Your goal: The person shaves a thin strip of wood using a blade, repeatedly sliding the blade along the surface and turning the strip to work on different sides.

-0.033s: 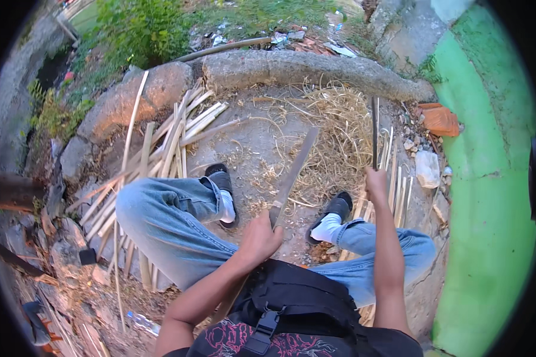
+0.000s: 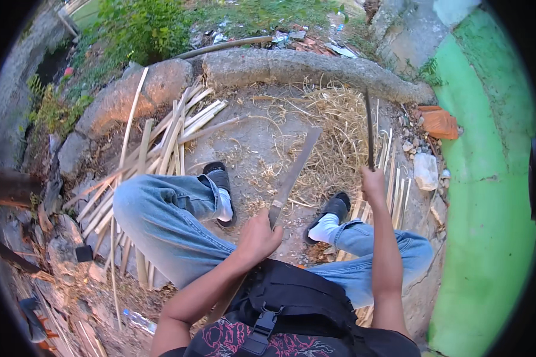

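Observation:
My left hand (image 2: 260, 238) is closed round the handle of a long knife (image 2: 296, 166), whose broad grey blade points up and away over the ground between my feet. Off to the right, my right hand (image 2: 373, 185) grips the near end of a long, thin dark tool (image 2: 369, 128). It stands nearly upright in the view, its tip leaning slightly left; whether it is a file or a blade seen edge-on I cannot tell. The two tools are apart. Beyond them lies a tangled heap of pale shavings (image 2: 336, 134).
Pale split strips (image 2: 170, 140) are piled at my left, and more strips (image 2: 393, 178) lie by my right leg. A low stone kerb (image 2: 304, 68) curves across the far side. At right are a green wall (image 2: 476, 238), an orange bag (image 2: 438, 122) and a white stone (image 2: 426, 171).
The dark tool in my right hand has tilted left at its tip, and that hand has shifted slightly left. My left hand and the knife have hardly moved.

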{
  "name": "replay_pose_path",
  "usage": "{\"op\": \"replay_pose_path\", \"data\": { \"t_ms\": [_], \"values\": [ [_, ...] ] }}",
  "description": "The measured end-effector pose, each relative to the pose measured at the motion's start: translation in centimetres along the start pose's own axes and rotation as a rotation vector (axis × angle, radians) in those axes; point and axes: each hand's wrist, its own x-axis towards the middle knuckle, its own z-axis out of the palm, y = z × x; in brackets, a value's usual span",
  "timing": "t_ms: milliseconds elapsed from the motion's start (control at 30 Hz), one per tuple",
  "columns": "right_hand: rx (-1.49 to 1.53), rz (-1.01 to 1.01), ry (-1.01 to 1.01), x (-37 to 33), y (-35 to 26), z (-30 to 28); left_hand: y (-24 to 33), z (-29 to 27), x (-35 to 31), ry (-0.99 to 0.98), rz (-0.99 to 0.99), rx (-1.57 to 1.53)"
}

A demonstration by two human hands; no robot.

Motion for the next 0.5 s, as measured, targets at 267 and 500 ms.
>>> {"op": "replay_pose_path", "data": {
  "t_ms": [267,500],
  "values": [
    [-0.353,-0.512,-0.484,-15.4,-6.0,2.9,-1.5,-0.1,0.7,-0.088,-0.027,-0.16],
    [-0.422,-0.726,-0.539,-17.0,-3.2,5.7,-1.2,-0.1,0.7,-0.206,-0.095,-0.123]
  ]
}}
